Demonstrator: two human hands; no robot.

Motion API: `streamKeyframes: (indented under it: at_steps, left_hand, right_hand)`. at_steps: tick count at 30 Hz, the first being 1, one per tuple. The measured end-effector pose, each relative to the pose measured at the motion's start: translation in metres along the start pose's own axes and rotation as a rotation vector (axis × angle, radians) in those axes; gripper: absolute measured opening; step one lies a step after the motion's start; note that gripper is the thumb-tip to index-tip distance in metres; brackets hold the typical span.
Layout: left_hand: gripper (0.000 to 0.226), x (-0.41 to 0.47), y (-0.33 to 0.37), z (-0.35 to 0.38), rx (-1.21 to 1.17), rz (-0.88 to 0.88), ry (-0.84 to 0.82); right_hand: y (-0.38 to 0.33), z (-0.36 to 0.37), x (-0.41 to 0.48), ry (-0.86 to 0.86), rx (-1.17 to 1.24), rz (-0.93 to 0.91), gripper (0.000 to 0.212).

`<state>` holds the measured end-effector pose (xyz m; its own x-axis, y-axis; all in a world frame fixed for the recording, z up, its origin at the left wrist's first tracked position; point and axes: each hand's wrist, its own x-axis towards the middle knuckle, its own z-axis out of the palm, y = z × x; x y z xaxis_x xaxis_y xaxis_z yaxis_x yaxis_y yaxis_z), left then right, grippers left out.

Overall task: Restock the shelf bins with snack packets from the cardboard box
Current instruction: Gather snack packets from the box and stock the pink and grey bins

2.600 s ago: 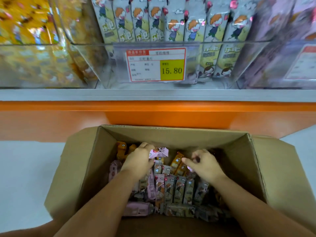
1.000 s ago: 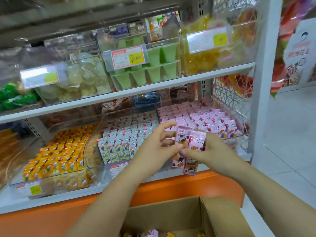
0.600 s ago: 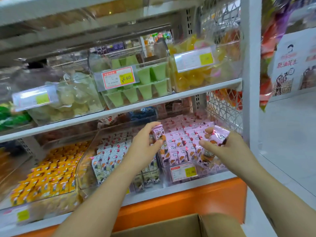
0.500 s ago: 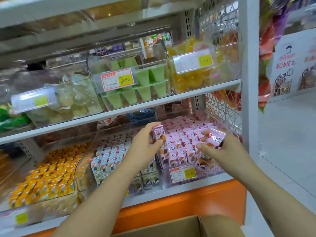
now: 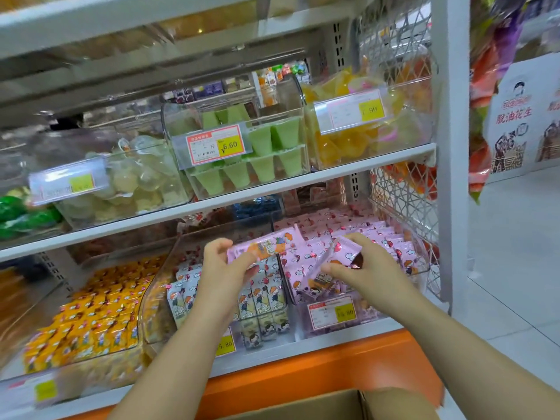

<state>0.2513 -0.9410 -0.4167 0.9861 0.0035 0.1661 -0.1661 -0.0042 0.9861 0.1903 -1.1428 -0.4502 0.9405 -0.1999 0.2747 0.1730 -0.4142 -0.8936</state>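
Observation:
My left hand (image 5: 225, 269) pinches a pink snack packet (image 5: 266, 246) lying sideways, over the divide between two clear bins on the lowest shelf. My right hand (image 5: 365, 268) holds another pink packet (image 5: 328, 268), tilted, above the front of the right-hand bin (image 5: 421, 269), which is full of the same pink packets. The middle bin (image 5: 157, 298) holds grey-green packets. Only the top edge and a flap of the cardboard box (image 5: 348, 404) show at the bottom of the view; its contents are hidden.
A bin of yellow packets (image 5: 91, 322) sits to the left on the same shelf. The shelf above carries bins of green jelly cups (image 5: 266, 159), pale jellies and orange jellies. A white upright post (image 5: 448, 147) and wire mesh close the right end. An orange base runs below.
Both hands rose from the box with pink packets to the lowest shelf. In the last half second the left packet turned sideways and the right hand moved lower over the pink bin.

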Motion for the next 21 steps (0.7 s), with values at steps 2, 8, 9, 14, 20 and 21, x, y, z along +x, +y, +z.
streamKeyframes:
  at_steps: [2, 8, 9, 14, 20, 21]
  left_hand:
    - [0.037, -0.002, -0.006, -0.004, -0.137, -0.115, 0.019]
    - [0.037, -0.003, -0.016, -0.014, -0.204, -0.201, -0.014]
    - [0.036, -0.002, -0.017, -0.016, -0.211, -0.208, -0.017]
    - [0.025, 0.001, -0.021, -0.015, -0.329, -0.268, -0.037]
    - [0.025, 0.002, -0.025, -0.014, -0.376, -0.292, -0.042]
    - [0.026, 0.002, -0.025, -0.014, -0.380, -0.292, -0.044]
  right_hand:
    - [-0.002, 0.007, 0.008, -0.011, 0.016, -0.027, 0.046]
    - [-0.009, 0.017, 0.031, -0.049, -0.037, -0.116, 0.036]
    - [-0.009, 0.016, 0.034, -0.061, -0.063, -0.136, 0.036]
    - [-0.003, 0.016, 0.042, -0.077, 0.116, -0.064, 0.031]
    - [0.011, 0.012, 0.044, -0.094, 0.293, 0.070, 0.024]
    - [0.011, 0.010, 0.044, -0.087, 0.256, 0.068, 0.024]
